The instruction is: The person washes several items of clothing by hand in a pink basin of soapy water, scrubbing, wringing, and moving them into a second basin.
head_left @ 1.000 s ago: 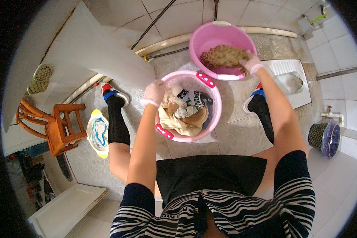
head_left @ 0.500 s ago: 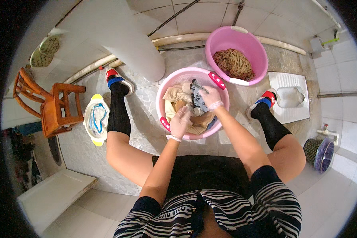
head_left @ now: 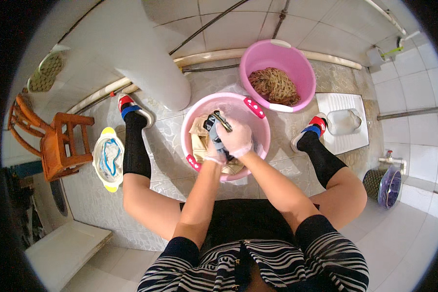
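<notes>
Both of my hands wear thin clear gloves and are inside a light pink basin on the floor between my feet. My right hand is closed round a grey-blue garment with dark parts. Just to its left, my left hand grips the same garment lower down; its fingertips are partly hidden by the cloth and the right hand. Beige and cream cloths lie wet in the basin, beneath and left of my hands.
A deeper pink tub holding brown patterned cloth stands behind, to the right. A squat toilet is farther right. At left are a small white-and-yellow basin, a wooden chair and a thick white column.
My hands have come together, the right moving down and left over the grey-blue garment, which is now bunched between them. The whole view has shifted slightly.
</notes>
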The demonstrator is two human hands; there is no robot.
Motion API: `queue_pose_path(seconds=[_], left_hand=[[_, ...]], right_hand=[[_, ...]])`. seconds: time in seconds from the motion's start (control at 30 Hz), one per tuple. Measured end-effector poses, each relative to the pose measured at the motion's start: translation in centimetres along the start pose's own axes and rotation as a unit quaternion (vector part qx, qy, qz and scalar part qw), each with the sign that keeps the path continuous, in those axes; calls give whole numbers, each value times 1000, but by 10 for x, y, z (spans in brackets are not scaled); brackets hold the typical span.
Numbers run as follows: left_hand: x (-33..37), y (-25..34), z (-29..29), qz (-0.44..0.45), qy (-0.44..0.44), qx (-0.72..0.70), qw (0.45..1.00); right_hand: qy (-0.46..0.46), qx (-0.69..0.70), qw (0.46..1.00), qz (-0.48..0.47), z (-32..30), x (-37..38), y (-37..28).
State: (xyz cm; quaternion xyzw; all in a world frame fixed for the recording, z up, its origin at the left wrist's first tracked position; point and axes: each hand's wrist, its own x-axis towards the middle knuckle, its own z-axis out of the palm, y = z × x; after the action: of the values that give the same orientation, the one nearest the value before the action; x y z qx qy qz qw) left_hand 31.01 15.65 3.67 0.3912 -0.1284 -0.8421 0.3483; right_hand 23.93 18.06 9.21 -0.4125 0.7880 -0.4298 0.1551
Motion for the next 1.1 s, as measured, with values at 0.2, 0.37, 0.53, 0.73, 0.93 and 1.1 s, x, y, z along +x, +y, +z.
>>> queue_pose_path(seconds=[0.2,0.37,0.53,0.73,0.93,1.1], left_hand=[[23,59,-32,34,38,491,870],[44,33,-1,235,-149,913,299],[65,-8,-21,175,-148,935,271],[102,0,-14,180,-172,897,366],[49,-3,-11,155,28,455,876],[55,3,-67,49,-98,71,991]], right_hand=[[-34,-177,978,108,-11,28,107],[-223,-325,918,43,2,14,130],[-286,-388,876,8,38,12,149],[-309,-262,906,118,55,47,185],[-156,183,940,244,29,33,98],[-86,461,866,173,26,0,-16]])
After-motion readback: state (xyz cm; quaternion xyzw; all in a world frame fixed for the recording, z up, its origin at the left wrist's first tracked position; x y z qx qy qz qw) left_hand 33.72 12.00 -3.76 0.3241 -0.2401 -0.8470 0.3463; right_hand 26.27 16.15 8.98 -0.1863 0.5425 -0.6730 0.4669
